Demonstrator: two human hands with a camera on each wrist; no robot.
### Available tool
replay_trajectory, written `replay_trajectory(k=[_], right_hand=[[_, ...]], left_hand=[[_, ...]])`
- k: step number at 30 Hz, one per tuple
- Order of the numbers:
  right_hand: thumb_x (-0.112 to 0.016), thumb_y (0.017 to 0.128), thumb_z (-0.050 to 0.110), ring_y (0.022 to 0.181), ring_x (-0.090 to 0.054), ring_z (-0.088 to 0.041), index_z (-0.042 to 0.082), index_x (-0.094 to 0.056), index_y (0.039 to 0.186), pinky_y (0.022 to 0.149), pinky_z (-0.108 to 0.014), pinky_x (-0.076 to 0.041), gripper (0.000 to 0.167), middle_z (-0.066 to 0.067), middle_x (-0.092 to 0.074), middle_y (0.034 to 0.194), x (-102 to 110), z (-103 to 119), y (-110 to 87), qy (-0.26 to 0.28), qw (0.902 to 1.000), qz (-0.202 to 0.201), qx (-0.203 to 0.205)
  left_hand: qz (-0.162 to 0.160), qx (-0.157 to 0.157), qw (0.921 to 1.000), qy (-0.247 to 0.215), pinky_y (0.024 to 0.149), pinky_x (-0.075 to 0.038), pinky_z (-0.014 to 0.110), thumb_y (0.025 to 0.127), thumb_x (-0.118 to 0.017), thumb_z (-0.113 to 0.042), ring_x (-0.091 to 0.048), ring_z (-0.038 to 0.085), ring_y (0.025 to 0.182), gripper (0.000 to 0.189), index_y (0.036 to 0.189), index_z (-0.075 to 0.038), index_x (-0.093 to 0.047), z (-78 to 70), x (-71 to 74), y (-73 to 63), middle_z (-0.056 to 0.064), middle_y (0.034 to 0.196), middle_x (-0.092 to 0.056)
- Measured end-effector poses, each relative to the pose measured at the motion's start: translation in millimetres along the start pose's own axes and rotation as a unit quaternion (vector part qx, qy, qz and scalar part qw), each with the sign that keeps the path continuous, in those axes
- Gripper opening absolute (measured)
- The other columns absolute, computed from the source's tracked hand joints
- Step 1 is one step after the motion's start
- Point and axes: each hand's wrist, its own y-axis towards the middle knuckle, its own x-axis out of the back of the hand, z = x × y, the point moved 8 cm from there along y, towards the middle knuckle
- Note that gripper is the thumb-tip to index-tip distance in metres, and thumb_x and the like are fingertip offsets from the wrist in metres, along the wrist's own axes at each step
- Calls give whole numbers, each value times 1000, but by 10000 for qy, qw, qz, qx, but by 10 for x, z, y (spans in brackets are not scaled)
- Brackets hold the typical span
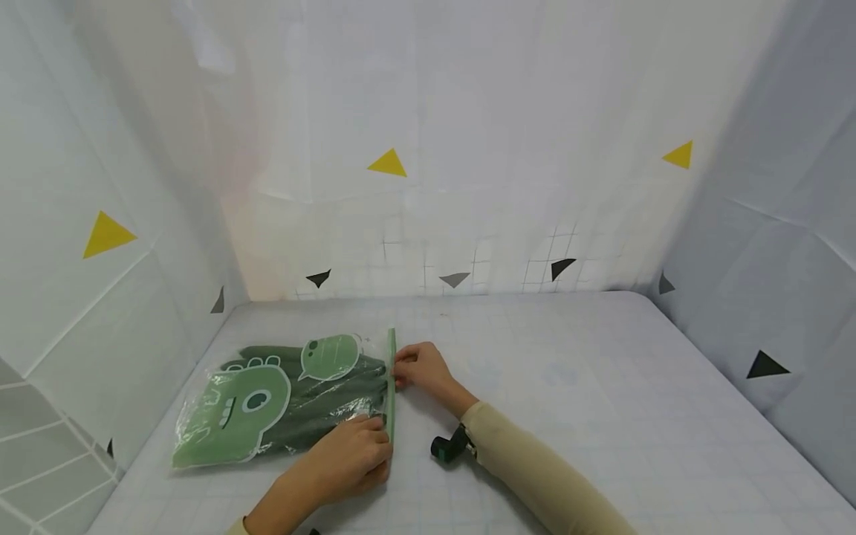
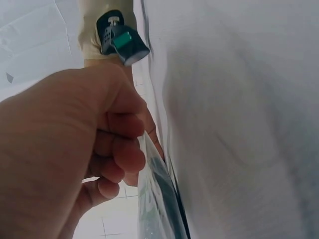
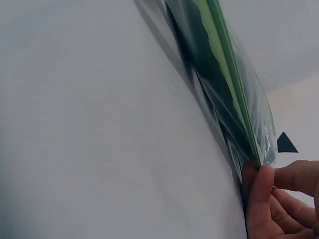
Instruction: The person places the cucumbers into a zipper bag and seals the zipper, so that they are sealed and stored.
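A clear zip bag (image 1: 334, 358) printed with green cartoon monsters lies on the left half of the table, with folded dark green fabric (image 1: 301, 401) inside. Its green zip strip (image 1: 391, 345) runs along the right edge. My left hand (image 1: 351, 455) holds the near end of that edge; in the left wrist view its curled fingers (image 2: 128, 154) pinch the clear plastic. Further along the strip, my right hand (image 1: 424, 370) pinches it between thumb and finger. The right wrist view shows the thumb and finger right at the green zip line (image 3: 239, 94).
A white table (image 1: 568, 401) with a faint grid spreads under the bag. White sheets with yellow and dark triangles hang behind and at both sides. A small black camera (image 1: 449, 446) is strapped to the right wrist, just above the tabletop.
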Motion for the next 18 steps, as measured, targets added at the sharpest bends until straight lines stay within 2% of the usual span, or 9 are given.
replay_trajectory(k=[6,11,18], right_hand=[[-72,92,-5,64,-70,-18,-10,-72,104,62,-31,-59,13,-12,-74,84,24,-35,143,43,9997,-206,-146],[-71,93,-6,65,-70,-17,-10,-72,105,63,-30,-59,13,-12,-74,85,44,-45,256,-10,9996,-265,-93],[-71,93,-5,64,-69,-17,-9,-71,106,63,-30,-58,13,-11,-74,84,73,-28,341,13,9992,-362,-167]], left_hand=[[142,11,9999,-67,63,-36,23,82,-77,-13,-44,8,68,24,69,-21,-59,-9,-7,-9,-14,65,-46],[255,81,9996,-86,63,-36,23,83,-77,-14,-45,8,69,21,70,-20,-62,-1,-16,-13,-14,67,-49],[208,40,9998,-21,63,-37,23,83,-76,-13,-44,8,69,23,69,-21,-60,-4,-4,-20,-14,66,-47]])
